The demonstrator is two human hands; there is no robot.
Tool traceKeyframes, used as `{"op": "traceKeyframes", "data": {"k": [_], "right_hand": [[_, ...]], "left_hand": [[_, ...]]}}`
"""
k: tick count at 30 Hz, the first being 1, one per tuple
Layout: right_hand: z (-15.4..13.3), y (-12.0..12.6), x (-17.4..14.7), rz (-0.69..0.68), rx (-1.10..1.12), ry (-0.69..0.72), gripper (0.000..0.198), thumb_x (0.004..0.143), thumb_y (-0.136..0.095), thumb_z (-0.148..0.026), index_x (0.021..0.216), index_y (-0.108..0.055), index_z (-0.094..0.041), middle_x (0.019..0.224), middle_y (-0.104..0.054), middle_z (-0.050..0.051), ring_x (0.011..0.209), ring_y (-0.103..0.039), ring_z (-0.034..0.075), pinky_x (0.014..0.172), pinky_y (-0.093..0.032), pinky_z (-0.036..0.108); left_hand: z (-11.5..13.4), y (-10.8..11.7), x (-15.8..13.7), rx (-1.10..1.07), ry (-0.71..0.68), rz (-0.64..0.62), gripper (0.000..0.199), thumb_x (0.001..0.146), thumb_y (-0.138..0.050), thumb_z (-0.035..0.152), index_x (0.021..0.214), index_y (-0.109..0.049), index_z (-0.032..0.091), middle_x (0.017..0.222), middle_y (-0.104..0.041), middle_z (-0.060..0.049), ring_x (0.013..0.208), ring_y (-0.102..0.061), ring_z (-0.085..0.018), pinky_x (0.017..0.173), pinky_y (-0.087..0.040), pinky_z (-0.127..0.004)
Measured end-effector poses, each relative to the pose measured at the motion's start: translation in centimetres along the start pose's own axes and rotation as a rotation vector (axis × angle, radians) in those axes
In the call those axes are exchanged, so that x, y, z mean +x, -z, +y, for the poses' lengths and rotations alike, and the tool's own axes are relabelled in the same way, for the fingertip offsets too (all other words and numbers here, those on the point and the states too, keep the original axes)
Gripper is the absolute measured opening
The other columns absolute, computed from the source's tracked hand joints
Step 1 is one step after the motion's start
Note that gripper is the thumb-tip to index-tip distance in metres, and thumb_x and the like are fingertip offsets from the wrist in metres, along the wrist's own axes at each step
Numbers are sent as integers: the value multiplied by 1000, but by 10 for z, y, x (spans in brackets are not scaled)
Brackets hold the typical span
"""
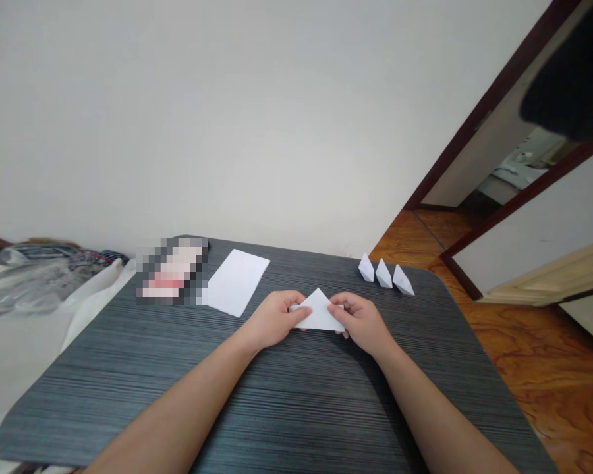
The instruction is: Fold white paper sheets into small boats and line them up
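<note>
A white sheet of paper, folded so that it peaks at the top, is held just above the dark table. My left hand pinches its left side, thumb on the front face and fingers behind. On the opposite side my right hand grips it the same way. The fingers behind the paper are partly hidden. To the right, three folded paper boats stand in a row near the far edge. Left of my hands lies a stack of plain white paper.
The dark wood-grain table sits against a pale wall. At its far left corner is a pixelated pinkish object. Clear plastic and cloth are heaped beyond the left edge. A doorway and wooden floor are at right.
</note>
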State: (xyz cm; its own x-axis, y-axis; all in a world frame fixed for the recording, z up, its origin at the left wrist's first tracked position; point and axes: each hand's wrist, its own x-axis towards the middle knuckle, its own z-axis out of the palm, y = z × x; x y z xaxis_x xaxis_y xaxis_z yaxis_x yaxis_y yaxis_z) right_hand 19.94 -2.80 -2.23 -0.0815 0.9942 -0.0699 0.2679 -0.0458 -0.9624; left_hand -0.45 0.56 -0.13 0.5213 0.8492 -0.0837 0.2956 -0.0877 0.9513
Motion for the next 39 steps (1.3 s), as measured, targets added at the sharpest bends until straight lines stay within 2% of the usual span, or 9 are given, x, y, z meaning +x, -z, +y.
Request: {"op": "traceKeyframes", "data": {"k": [6,13,24,28,30,32,34,37,39], "right_hand": [[-8,0,-3,-114,-54,-29,25,83,-51,-39,83,-60,-16,48,-61,-1,32,-45,8,32,-31,17],[-10,-1,-5,-180,-62,-46,24,83,-51,-38,80,-61,-16,46,-58,-2,31,-45,8,31,-30,17],[-5,-3,-5,-211,0,-31,26,85,-50,-37,94,-61,-15,49,-59,-2,34,-46,9,34,-32,18],[-2,0,-4,-70,4,110,30,91,-40,-34,111,-56,-17,59,-63,1,43,-52,11,45,-43,23],[-2,2,-4,-6,-46,228,28,92,-39,-29,112,-57,-20,80,-67,5,51,-54,11,54,-47,26],[-2,5,-4,-28,-98,345,27,91,-40,-24,108,-61,-23,108,-62,8,55,-55,10,58,-48,28],[-3,7,-3,-89,-150,436,28,90,-41,-19,107,-62,-24,124,-53,8,66,-58,12,60,-49,29],[-5,9,-2,-155,-251,535,30,85,-48,-13,106,-65,-25,123,-53,7,98,-57,20,79,-48,34],[-7,9,-1,-174,-288,575,29,83,-53,-11,104,-66,-25,119,-56,7,106,-53,22,89,-44,37]], "left_hand": [[0,1,0,81,-39,28,22,78,-53,33,76,-63,14,67,-59,0,61,-50,-13,54,-34,-21],[4,0,-2,-11,-21,-106,23,79,-52,32,85,-66,14,75,-65,-3,63,-54,-14,53,-35,-21],[3,2,-4,-7,-17,-110,22,77,-55,31,83,-67,13,76,-66,-4,64,-55,-15,55,-37,-22],[0,4,-2,-94,-5,-97,23,79,-53,29,89,-66,13,82,-66,-4,68,-56,-15,59,-39,-23],[-2,5,-1,-148,9,-77,24,79,-53,29,92,-65,12,83,-66,-5,68,-56,-15,58,-38,-23],[-3,5,0,-188,27,-64,26,79,-53,31,92,-64,11,81,-65,-6,66,-55,-14,56,-37,-22],[-5,6,0,-214,39,-66,26,79,-54,31,92,-64,11,80,-65,-6,65,-54,-14,55,-37,-22],[-4,7,0,-219,38,-69,24,79,-54,30,90,-64,11,81,-64,-6,66,-54,-14,56,-37,-21],[-3,7,-1,-206,39,-72,23,79,-54,30,89,-64,11,79,-64,-5,65,-53,-13,56,-36,-21]]}}
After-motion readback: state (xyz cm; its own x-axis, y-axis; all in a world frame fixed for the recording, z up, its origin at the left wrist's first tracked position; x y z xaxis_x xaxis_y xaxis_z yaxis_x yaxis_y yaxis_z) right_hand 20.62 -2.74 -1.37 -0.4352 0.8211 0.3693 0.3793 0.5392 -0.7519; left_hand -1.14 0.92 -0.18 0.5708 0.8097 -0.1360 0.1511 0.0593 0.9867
